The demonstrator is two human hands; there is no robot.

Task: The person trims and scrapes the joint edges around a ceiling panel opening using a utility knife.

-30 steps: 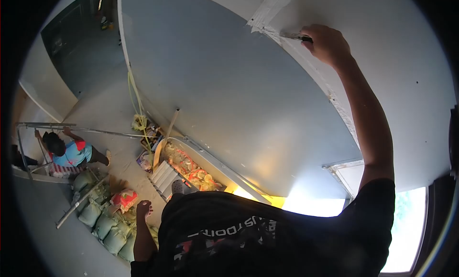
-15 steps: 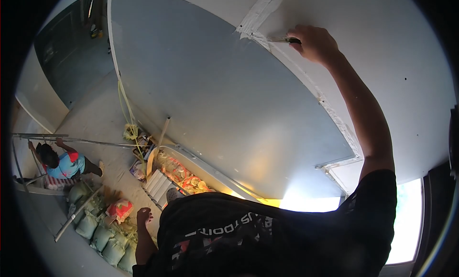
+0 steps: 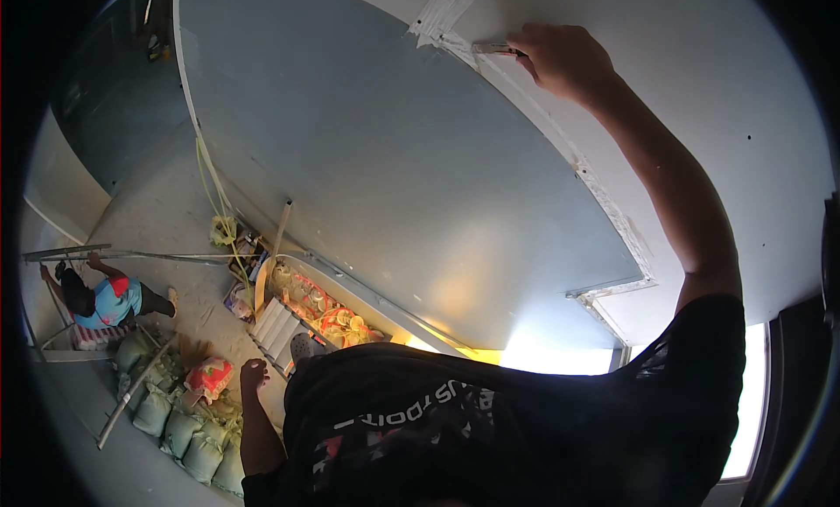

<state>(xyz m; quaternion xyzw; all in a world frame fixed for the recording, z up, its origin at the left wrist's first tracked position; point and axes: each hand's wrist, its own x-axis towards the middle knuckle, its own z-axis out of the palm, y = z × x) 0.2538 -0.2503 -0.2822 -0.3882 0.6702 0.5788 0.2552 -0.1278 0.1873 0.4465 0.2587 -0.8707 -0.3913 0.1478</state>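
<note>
My right hand [image 3: 564, 62] is raised to the ceiling, its fingers closed round the handle of a putty knife [image 3: 493, 48]. The flat blade lies against a white plastered seam [image 3: 516, 85], near the spot where a second white strip joins it. This seam follows the line between the pale ceiling board and the grey-blue wall [image 3: 385, 157]. Low on the left, my left hand [image 3: 254, 375] hangs beside my body, fingers loosely curled and apart, with nothing visible in it.
Far below left, another person in a blue and red shirt [image 3: 114, 300] grips a metal frame [image 3: 66, 253]. Stacked green sacks [image 3: 180, 432], a red bag [image 3: 209, 378], a slatted platform [image 3: 282, 328] under my foot and a box of orange material [image 3: 337, 319] are below. Bright openings lie at lower right.
The view has shifted, so the room below appears further left. My right hand and the knife have moved left in view, staying at the seam. My left hand still hangs low.
</note>
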